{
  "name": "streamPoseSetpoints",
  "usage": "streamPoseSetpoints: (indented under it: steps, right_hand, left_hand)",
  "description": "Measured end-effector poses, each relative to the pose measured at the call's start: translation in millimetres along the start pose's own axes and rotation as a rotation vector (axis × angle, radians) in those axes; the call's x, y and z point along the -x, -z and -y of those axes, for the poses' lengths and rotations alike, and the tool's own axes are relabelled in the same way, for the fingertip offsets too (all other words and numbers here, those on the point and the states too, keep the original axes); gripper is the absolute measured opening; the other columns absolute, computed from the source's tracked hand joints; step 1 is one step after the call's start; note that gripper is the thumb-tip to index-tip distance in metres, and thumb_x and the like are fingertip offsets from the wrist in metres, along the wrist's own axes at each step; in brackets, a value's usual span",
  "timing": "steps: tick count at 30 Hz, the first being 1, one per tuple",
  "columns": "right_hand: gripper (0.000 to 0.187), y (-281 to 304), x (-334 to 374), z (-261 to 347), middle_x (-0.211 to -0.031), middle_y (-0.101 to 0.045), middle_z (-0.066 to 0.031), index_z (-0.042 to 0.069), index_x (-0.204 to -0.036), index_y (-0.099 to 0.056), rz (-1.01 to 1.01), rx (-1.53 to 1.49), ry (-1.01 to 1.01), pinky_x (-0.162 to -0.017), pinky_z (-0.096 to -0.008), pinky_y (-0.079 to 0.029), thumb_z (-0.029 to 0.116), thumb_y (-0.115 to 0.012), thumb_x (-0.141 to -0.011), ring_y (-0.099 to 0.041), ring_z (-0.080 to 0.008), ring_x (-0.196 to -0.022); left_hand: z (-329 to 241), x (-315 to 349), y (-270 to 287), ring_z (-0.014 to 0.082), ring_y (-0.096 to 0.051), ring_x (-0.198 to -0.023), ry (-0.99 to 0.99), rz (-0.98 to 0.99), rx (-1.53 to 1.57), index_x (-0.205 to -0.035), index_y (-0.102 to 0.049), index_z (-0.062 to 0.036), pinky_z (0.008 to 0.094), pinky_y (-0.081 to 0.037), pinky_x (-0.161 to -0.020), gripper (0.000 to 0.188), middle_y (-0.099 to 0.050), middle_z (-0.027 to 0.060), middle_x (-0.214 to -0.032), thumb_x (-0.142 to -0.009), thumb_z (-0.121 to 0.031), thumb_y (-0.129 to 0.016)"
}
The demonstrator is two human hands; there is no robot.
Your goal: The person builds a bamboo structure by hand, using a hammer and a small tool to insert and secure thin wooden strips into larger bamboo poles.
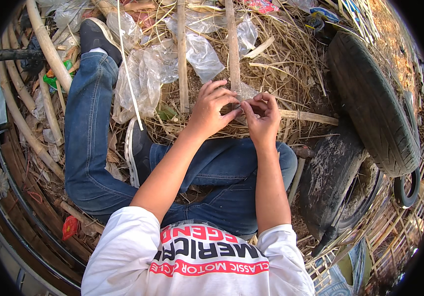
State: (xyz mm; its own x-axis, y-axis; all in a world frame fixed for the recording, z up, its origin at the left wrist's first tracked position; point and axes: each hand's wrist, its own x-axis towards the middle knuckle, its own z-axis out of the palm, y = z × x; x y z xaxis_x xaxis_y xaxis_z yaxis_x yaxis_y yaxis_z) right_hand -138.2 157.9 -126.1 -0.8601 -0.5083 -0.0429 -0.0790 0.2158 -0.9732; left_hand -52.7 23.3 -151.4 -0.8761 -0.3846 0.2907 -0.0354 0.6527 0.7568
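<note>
My left hand (214, 109) and my right hand (262, 119) meet above my bent leg, fingertips nearly touching. Thumb and fingers on each are curled into a pinch. Whatever sits between the fingertips is too small to make out. Just beyond them, a flat bamboo strip (232, 44) runs away over the ground, its near end partly hidden by my hands. To its left lies a second bamboo strip (182, 59), roughly parallel and apart from my left hand. A scrap of clear plastic (246, 91) shows behind my fingers.
Crumpled clear plastic bags (145, 74) and dry straw (291, 69) cover the ground ahead. On the right, a worn tyre (372, 103) leans over another muddy tyre (330, 172). Bamboo poles (49, 47) and a curved black metal frame (12, 192) stand at the left. A thin white strip (129, 69) crosses near my shoe.
</note>
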Motion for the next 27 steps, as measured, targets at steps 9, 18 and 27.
streamPoseSetpoints:
  steps: [9, 18, 27]
  right_hand:
    - [0.031, 0.6, 0.7, -3.8, -0.084, -0.072, -0.0119, 0.003, -0.101, -0.047, -0.02, 0.075, 0.061, -0.07, -0.0256, -0.053, -0.002, -0.072, -0.084, -0.071, -0.0159, -0.08]
    - [0.031, -1.2, -0.5, -6.5, -0.084, -0.073, -0.0121, 0.003, -0.101, -0.046, -0.013, 0.091, 0.099, -0.07, -0.0261, -0.053, -0.002, -0.072, -0.083, -0.072, -0.0169, -0.081]
    - [0.035, -0.5, -0.6, 0.8, -0.083, -0.073, -0.0105, 0.003, -0.106, -0.047, 0.005, 0.084, 0.023, -0.065, -0.024, -0.049, 0.0, -0.073, -0.083, -0.066, -0.0115, -0.072]
  left_hand:
    - [-2.3, 2.2, -9.6, 0.0285, -0.052, -0.125, 0.014, -0.04, -0.052, -0.088, -0.072, -0.0109, 0.058, -0.026, -0.113, 0.02, -0.068, 0.0003, -0.103, -0.071, -0.016, -0.082]
    - [-2.2, 3.3, -10.5, 0.0268, -0.05, -0.127, 0.019, -0.047, -0.084, -0.088, -0.071, -0.0119, 0.06, -0.023, -0.114, 0.02, -0.067, -0.0008, -0.101, -0.072, -0.018, -0.081]
    - [-0.1, 3.2, -13.1, 0.0243, -0.052, -0.123, -0.045, -0.08, -0.102, -0.085, -0.07, -0.0098, 0.0589, -0.025, -0.113, 0.019, -0.066, -0.0007, -0.099, -0.072, -0.018, -0.081]
